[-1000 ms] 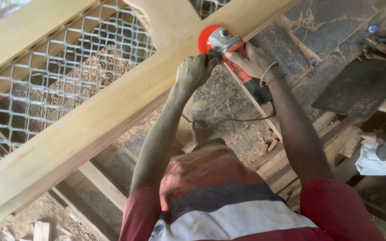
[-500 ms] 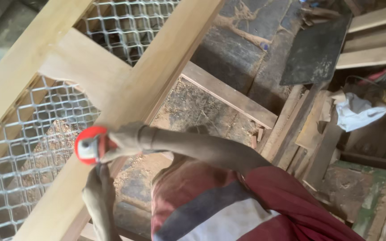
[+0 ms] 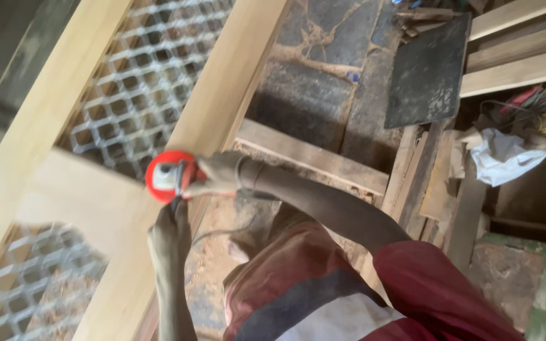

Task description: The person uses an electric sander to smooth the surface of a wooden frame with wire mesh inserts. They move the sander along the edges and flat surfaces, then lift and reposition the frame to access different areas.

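Sawdust and stone flooring (image 3: 323,69) show beneath a pale wooden frame (image 3: 222,101) fitted with wire mesh (image 3: 140,95). On the frame's long rail, which runs from lower left to upper right, sits a red sander (image 3: 169,177), its disc flat on the wood near the cross piece. The right hand (image 3: 219,173) wraps the sander's body from the right, arm stretched across; the left hand (image 3: 170,230) comes up from below, grip closed on the side handle just under the disc. Both hands hold the tool. Planks (image 3: 519,63), a dark board (image 3: 428,69) and a white rag (image 3: 503,158) lie off right
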